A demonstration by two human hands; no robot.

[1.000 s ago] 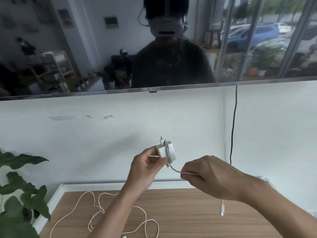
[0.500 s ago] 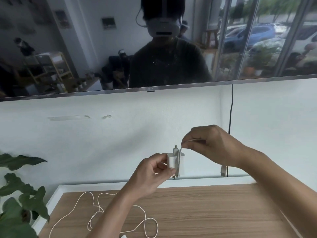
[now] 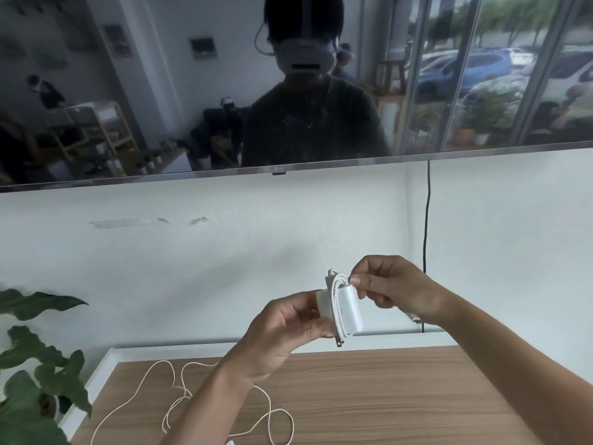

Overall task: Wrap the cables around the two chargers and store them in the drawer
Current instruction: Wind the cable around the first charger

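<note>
A white charger is held up in front of the wall, above the wooden tabletop. My left hand grips it from the left, thumb and fingers on its sides. Several turns of its white cable run around the block. My right hand pinches the cable at the charger's top right corner. The cable's free end with its plug hangs just under my right wrist. A second white cable lies in loose loops on the tabletop at the lower left; its charger is barely visible at the bottom edge.
A dark wall-mounted TV screen fills the upper half and mirrors the room. A black cord hangs down the white wall behind my right hand. Green plant leaves stand at the left edge of the table.
My right hand carried the cable from below the charger up over its top and now down onto its top right corner. More turns lie on the charger and the free tail is shorter.
</note>
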